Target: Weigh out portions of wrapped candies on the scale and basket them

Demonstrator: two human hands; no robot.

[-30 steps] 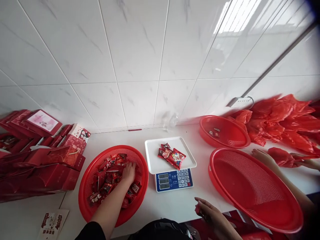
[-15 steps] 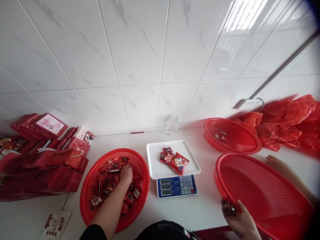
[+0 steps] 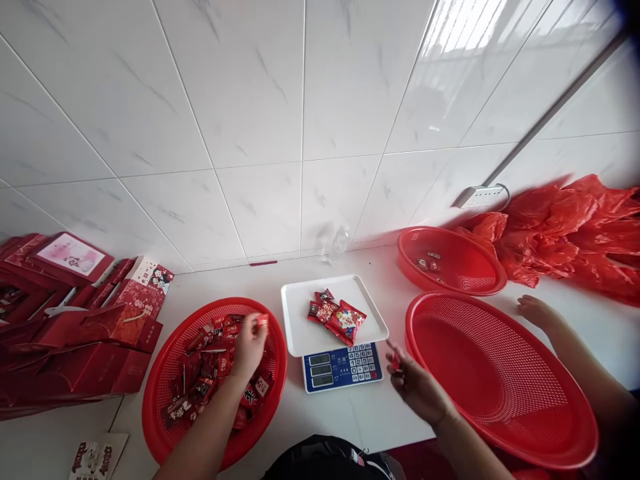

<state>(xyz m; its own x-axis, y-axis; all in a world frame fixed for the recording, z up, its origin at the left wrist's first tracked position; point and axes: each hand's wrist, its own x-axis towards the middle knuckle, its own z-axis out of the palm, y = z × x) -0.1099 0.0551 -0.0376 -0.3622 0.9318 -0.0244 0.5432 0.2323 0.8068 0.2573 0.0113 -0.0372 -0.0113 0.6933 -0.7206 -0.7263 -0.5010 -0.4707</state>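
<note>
My left hand (image 3: 250, 348) is raised over the left red basket (image 3: 276, 400), pinching a small red-wrapped candy (image 3: 263, 321) at its fingertips. Many red packets and wrapped pieces (image 3: 210, 363) fill that basket. Just right of the scale, my right hand (image 3: 417, 387) is palm up with curled fingers around a small red-wrapped piece (image 3: 396, 362); whether it holds more is hidden. Between my hands stands a digital scale (image 3: 343, 368) with a white tray (image 3: 299, 327). Several red packets (image 3: 337, 317) lie on the tray.
Red gift boxes (image 3: 100, 333) are stacked at left, near a printed card (image 3: 97, 457). On the right are a large red basket (image 3: 465, 363), a smaller basket (image 3: 480, 267) holding several pieces, and red plastic bags (image 3: 565, 233). Another person's hand (image 3: 537, 312) rests beyond the large basket.
My left hand has lifted out of the packets with a candy. My right hand has moved left from the large basket's rim to the scale. The view has shifted slightly right.
</note>
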